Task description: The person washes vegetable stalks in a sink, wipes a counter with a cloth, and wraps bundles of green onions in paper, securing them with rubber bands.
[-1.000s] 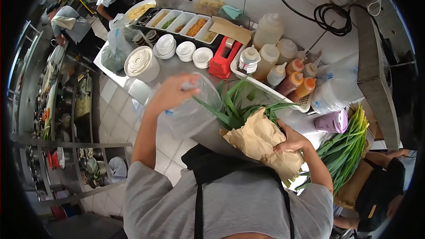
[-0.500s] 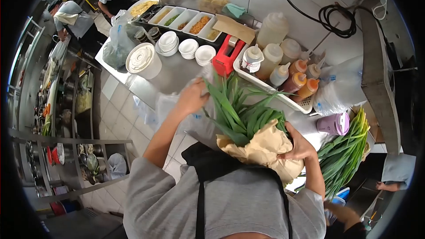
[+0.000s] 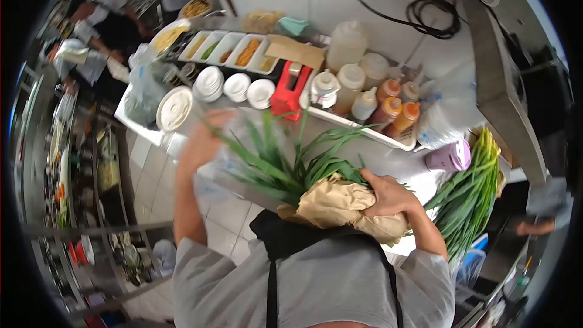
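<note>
My right hand is closed around a bundle of green onions, its fingers pressing the crumpled brown paper wrapped about the lower part. The long green onion leaves fan out to the left and upward above the steel counter. My left hand, smeared by motion, is at the left of the leaf tips with a clear plastic bag. The bag spreads beside and behind the leaves, and some of it hangs below my left wrist. Another bunch of green onions lies at the right, beyond my right forearm.
A white basket holds several sauce bottles. Near it are a red tape dispenser, stacked white bowls, a lidded tub, food trays and a purple cup. Co-workers stand at the far left.
My left hand has moved left, away from the leaves, with the plastic bag. The leaves have spread wider. My right hand still grips the paper-wrapped bundle. The whole view has shifted a little.
</note>
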Demonstrator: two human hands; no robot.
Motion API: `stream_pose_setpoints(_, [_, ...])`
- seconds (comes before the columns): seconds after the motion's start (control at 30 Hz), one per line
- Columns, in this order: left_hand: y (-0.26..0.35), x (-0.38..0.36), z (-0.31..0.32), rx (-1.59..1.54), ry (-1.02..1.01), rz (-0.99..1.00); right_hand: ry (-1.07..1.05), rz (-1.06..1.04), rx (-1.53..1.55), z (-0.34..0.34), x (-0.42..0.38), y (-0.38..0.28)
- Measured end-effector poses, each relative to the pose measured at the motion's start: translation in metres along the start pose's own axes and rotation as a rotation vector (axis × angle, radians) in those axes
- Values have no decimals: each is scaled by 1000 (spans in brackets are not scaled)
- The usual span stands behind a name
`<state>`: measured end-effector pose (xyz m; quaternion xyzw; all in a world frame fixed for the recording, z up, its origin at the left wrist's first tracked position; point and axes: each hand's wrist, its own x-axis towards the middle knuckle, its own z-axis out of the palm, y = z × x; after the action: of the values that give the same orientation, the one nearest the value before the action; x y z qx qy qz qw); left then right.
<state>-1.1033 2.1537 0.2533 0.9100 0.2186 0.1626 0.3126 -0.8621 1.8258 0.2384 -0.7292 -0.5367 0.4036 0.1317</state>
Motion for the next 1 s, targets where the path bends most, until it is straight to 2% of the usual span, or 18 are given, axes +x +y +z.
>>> stream_pose_setpoints(0.1, [54,9,-54,-202,167,-97,-98,73,36,-3,-5,-6])
stream_pose_setpoints(0.17, [96,12,-63,-250,124,79,-63,114,-33,-5,-17,-4])
stream_pose_setpoints(0.23, [129,22,-57,-503,78,259,394,-86,-432,-13,-38,-6])
stream_pose_setpoints(0.3, [163,29,-47,-754,39,427,503,168,-95,-41,-76,-43])
stream_pose_setpoints(0.33, [182,33,-40,-805,-52,411,769,94,-152,-38,-82,-50])
stream_pose_setpoints(0.37, [200,37,-29,-855,-149,394,919,10,107,-38,-83,-68])
stream_pose_setpoints(0.43, [227,51,6,-1075,-374,383,1296,-393,49,-39,-61,-86])
stream_pose_setpoints(0.5, [246,57,47,-1134,-515,328,1327,-479,-154,-23,-42,-58])
stream_pose_setpoints(0.53, [245,66,57,-1121,-542,355,1260,-383,-268,-18,-47,-51])
stream_pose_setpoints(0.6, [247,85,73,-439,-396,580,1274,-334,119,-7,-55,-23])
stream_pose_setpoints(0.67, [255,102,79,-223,-308,695,1277,-282,815,-10,-85,-8])
stream_pose_setpoints(0.73, [253,126,99,-55,-12,983,1158,-525,1090,-29,-108,35])
stream_pose_setpoints(0.77, [259,137,105,-58,-16,1009,1138,-540,1182,-39,-115,62])
stream_pose_setpoints(0.83, [272,152,115,-570,-860,433,1289,-504,1318,-54,-113,107])
stream_pose_setpoints(0.87, [276,165,120,-662,-1005,401,1301,-498,1321,-54,-120,138])
stream_pose_setpoints(0.9, [274,178,133,-658,-1008,421,1326,-498,1341,-63,-123,145])
stream_pose_setpoints(0.97, [268,200,161,-1207,-1001,284,1405,-490,1366,-79,-128,166])
stream_pose_setpoints(1.0, [275,207,168,-1203,-1006,304,1442,-479,1371,-88,-128,176])
